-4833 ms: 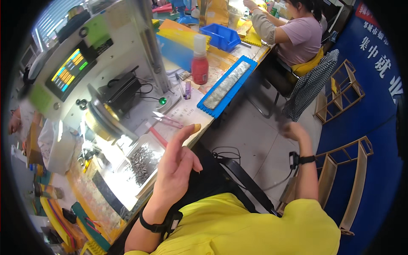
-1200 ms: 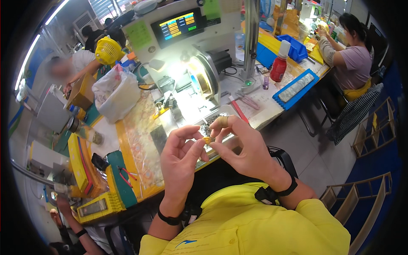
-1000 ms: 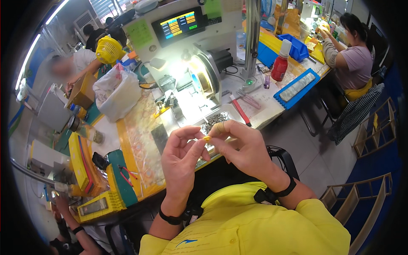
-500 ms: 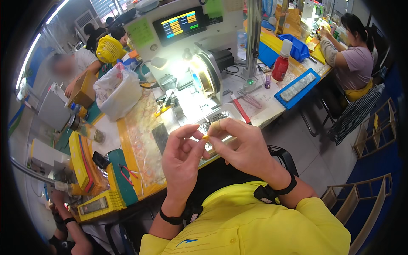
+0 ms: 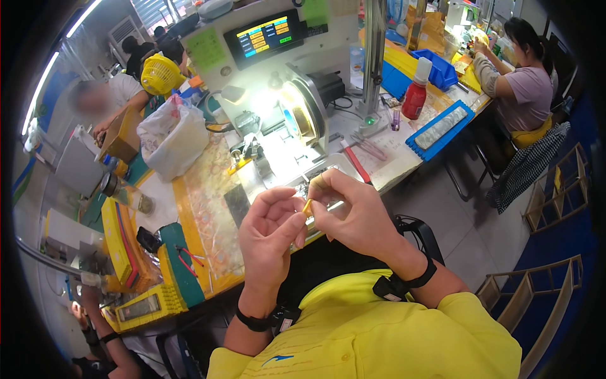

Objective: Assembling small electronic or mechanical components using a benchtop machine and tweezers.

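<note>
My left hand (image 5: 268, 224) and my right hand (image 5: 355, 215) are raised together over the near bench edge, fingertips almost meeting. Between them is a small, narrow yellow piece (image 5: 307, 206), now tilted upright; its exact kind is too small to tell. The thumb and bent index finger of my right hand pinch it. From the other side, the curled fingers and thumb of my left hand close on it. A yellowish band (image 5: 319, 183) wraps my right index finger. Behind my fingers sits a pale tray (image 5: 344, 165) of small dark pieces, partly hidden.
A lit machine with a round wheel (image 5: 302, 114) and a screen (image 5: 265, 39) stands ahead. Right of it are a red-handled tool (image 5: 356, 163), a red bottle (image 5: 415, 95) and a blue tray (image 5: 440, 132). Red pliers (image 5: 189, 259) lie left. Other people sit on both sides.
The yellow piece has turned from lying flat to more upright and shows more of its length. My fingers have shifted slightly around it; the view has moved a little.
</note>
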A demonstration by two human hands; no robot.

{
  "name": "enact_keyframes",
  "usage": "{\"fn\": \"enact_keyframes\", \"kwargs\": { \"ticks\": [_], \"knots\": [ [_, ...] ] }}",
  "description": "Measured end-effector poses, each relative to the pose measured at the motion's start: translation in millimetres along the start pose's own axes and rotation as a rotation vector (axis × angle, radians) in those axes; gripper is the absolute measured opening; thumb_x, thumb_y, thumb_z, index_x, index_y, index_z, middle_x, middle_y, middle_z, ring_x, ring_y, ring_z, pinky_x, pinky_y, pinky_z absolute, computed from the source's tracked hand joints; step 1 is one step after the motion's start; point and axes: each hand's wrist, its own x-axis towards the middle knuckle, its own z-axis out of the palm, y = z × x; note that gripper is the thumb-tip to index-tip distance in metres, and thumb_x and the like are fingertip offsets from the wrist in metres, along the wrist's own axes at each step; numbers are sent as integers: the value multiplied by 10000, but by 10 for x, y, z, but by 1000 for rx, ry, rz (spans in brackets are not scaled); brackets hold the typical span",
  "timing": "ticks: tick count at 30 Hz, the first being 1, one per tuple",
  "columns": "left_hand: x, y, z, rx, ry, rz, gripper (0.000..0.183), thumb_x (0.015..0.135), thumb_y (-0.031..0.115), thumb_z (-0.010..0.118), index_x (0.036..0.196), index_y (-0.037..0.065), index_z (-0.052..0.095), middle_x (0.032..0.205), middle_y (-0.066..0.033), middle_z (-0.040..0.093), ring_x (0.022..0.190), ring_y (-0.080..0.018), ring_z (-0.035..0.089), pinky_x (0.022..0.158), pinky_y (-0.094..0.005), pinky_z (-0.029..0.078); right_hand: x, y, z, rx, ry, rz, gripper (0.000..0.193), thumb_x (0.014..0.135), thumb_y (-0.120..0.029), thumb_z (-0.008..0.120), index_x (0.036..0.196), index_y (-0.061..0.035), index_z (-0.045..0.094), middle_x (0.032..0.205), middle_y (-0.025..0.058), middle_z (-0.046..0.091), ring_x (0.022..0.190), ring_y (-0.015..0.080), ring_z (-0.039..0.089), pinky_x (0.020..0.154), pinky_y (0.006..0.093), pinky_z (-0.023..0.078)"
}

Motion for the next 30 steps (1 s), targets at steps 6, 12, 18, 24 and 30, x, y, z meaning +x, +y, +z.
{"fn": "enact_keyframes", "kwargs": {
  "ticks": [6,12,18,24,30],
  "knots": [
    [37,1,-35,11,-102,-50,489,971,-79,667,1437,-69,516,1063,-102,646,741,-146,648,634,-257,538,57,-11,-61,-17,-117,23,178,930,-84,700,1078,-13,632,957,54,692,800,101,688,644,265,574],
    [16,-17,-18,121,-77,-6,563,990,-12,698,1506,-83,485,1040,-90,653,730,-147,651,613,-243,544,61,-26,-78,44,-173,102,176,949,-59,691,1104,-4,627,998,52,697,801,94,703,630,265,585],
    [-17,34,-20,122,-18,-11,540,1010,-11,671,1511,-82,485,1063,-124,698,719,-151,672,602,-247,552,-22,16,-18,-51,-93,-60,210,954,-45,704,1156,-2,666,1025,79,713,804,149,719,623,287,588],
    [-31,74,-80,127,25,-45,555,1028,-13,642,1546,-63,449,1045,-112,708,704,-174,693,620,-289,597,-92,10,-15,-326,-64,-385,263,936,-46,714,1197,-25,692,1026,140,719,848,303,726,688,365,591],
    [-123,214,-91,138,-76,-105,609,1089,117,579,1616,-45,320,1128,-159,737,672,-214,717,604,-301,605,-56,32,-20,-411,-86,-422,260,927,-88,744,1175,-24,702,972,142,721,865,345,722,731,398,583]
  ]
}}
